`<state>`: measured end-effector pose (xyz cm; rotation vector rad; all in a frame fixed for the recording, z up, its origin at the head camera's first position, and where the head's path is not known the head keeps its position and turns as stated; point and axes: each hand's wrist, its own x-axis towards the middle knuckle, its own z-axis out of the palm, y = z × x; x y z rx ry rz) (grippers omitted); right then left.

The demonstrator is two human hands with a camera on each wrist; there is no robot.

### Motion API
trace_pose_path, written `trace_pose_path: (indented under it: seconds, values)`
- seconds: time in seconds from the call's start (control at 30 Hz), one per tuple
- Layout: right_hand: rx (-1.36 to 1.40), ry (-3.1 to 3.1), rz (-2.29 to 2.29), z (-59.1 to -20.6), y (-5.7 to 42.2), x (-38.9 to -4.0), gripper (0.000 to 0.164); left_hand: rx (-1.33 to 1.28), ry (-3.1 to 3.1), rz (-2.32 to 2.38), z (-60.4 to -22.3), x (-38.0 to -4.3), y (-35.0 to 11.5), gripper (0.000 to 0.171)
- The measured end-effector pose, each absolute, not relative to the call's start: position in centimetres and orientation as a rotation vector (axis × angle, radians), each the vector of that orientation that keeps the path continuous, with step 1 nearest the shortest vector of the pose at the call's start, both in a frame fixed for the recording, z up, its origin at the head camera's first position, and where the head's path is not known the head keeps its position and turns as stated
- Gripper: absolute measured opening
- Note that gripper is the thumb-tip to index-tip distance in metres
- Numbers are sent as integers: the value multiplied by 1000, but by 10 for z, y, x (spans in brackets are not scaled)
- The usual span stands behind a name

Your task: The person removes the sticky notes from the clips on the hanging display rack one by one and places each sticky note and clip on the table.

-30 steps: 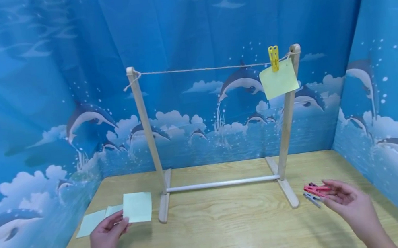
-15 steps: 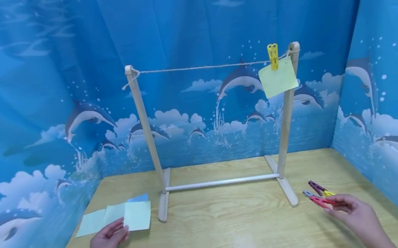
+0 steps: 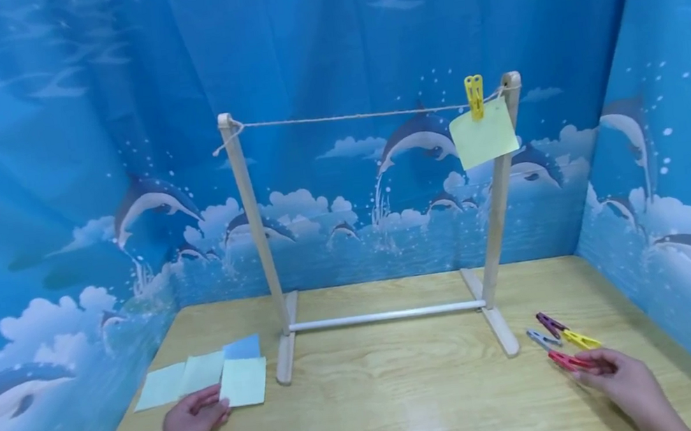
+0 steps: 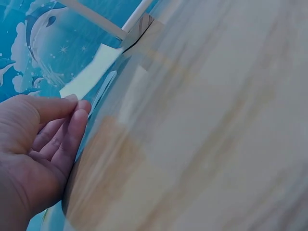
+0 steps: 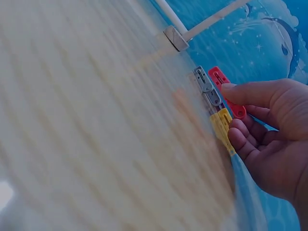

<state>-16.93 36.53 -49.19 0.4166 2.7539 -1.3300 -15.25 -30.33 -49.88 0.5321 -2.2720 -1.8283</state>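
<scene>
My left hand (image 3: 192, 425) pinches a pale green paper square (image 3: 244, 382) by its lower left edge, low over the table's left side. In the left wrist view the same paper (image 4: 94, 72) stands out tilted from thumb and fingertips. Behind it lie a blue paper square (image 3: 242, 346) and two more pale green sheets (image 3: 202, 372). On the right, my right hand (image 3: 622, 376) pinches a red clothespin (image 3: 569, 360). Close by lie a grey clothespin (image 3: 543, 339), a purple one (image 3: 550, 324) and a yellow one (image 3: 582, 339); the right wrist view shows the red clothespin (image 5: 226, 91) between thumb and fingers.
A wooden frame with a left post (image 3: 254, 225) and right post (image 3: 500, 220) stands mid-table. A string (image 3: 354, 115) joins the tops. Near its right end a yellow clothespin (image 3: 475, 96) holds a pale green paper (image 3: 484, 138). A dolphin-print curtain (image 3: 328, 49) encloses the table.
My left hand has lowered the green paper, uncovering the blue sheet. My right hand has drawn the red clothespin down toward me, so the grey, purple and yellow ones show more fully.
</scene>
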Motion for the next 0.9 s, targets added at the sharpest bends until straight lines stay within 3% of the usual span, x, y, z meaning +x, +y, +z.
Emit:
trace_pose_path:
  seconds: [0.3, 0.6, 0.9]
  values:
    - [281, 2873, -1104, -496, 362, -174, 55, 587, -2297, -1782, -501, -151, -302, 47]
    - [326, 2821, -1179, -489, 359, -174, 76, 586, -2405, -1530, -498, -145, -304, 51]
    - [221, 2892, -1322, -469, 350, -167, 59, 565, -2383, -1493, -491, -144, -307, 57]
